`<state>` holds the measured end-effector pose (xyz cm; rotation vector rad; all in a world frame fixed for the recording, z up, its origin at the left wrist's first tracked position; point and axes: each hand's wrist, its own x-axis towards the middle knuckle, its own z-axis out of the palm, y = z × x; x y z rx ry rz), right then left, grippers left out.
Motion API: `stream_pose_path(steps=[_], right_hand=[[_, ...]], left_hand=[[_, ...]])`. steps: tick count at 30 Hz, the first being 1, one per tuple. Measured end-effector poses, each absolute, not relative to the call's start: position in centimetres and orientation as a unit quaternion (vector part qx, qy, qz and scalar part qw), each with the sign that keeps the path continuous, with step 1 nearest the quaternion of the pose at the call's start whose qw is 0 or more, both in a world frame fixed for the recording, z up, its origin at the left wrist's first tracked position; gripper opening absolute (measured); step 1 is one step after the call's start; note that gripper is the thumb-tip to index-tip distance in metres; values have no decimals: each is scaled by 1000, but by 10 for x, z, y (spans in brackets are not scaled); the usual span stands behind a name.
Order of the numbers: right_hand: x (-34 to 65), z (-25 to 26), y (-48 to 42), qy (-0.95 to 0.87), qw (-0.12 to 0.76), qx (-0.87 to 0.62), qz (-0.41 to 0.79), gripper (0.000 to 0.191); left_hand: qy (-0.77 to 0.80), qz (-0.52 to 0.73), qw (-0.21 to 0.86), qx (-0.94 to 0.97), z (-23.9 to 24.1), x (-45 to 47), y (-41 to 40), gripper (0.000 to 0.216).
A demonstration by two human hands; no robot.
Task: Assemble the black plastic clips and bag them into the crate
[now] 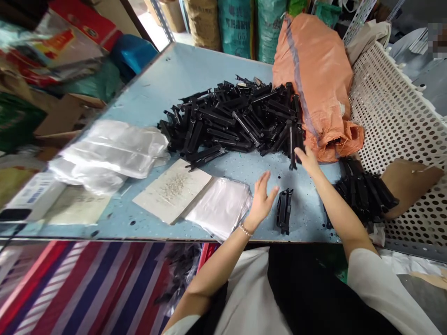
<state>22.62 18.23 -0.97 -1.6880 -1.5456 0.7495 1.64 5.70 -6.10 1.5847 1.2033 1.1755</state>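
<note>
Right hand at the edge of the black pile, left hand spread nearby

The right hand reaches to the near right end of the pile of black plastic parts. Its fingertips meet the side of a long part that points toward the person, at the pile's front edge. The part lies just left of the fingers, its near end reaching a little past them. The fingers are partly bent, but whether they have closed around the part, I cannot tell.

The left hand is open and holds nothing, thumb apart from the fingers. A bracelet circles its wrist. Just right of this hand, apart from the thumb, a small group of black parts lies side by side on the blue table, lengthwise toward the person. The big pile is beyond the left fingertips, with bare tabletop between.

Left of the left hand lies a stack of clear plastic bags, touching a speckled gray board. Farther left is a larger heap of clear plastic.

An orange sack leans behind the right hand, against the pile's right side. Beside the right forearm, another bunch of black parts rests near a piece of brown cardboard and a white basket full of holes.
</note>
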Motion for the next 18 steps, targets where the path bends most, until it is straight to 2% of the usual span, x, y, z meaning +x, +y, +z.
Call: stream_pose_path(steps=[3, 5, 7, 10, 13, 16, 18], right_hand=[[196, -3, 115, -672, 327, -528, 403, 50], [185, 9, 85, -727, 280, -476, 408, 51], [184, 22, 73, -778, 275, -473, 307, 50], [188, 38, 83, -843, 280, -451, 90, 42], [185, 43, 99, -903, 228, -364, -5, 33], [176, 40, 104, -918, 210, -334, 28, 33], [171, 39, 99, -892, 231, -367, 126, 37]], left_hand=[[370, 531, 528, 550, -31, 12, 73, 73], [338, 530, 571, 528, -15, 9, 71, 75], [355, 519, 569, 530, -5, 3, 61, 77], [398, 503, 547, 538, 2, -9, 41, 84], [422, 478, 559, 530, 7, -17, 26, 82], [441, 463, 561, 526, 8, -20, 20, 74], [451, 464, 553, 525, 9, -22, 22, 72]])
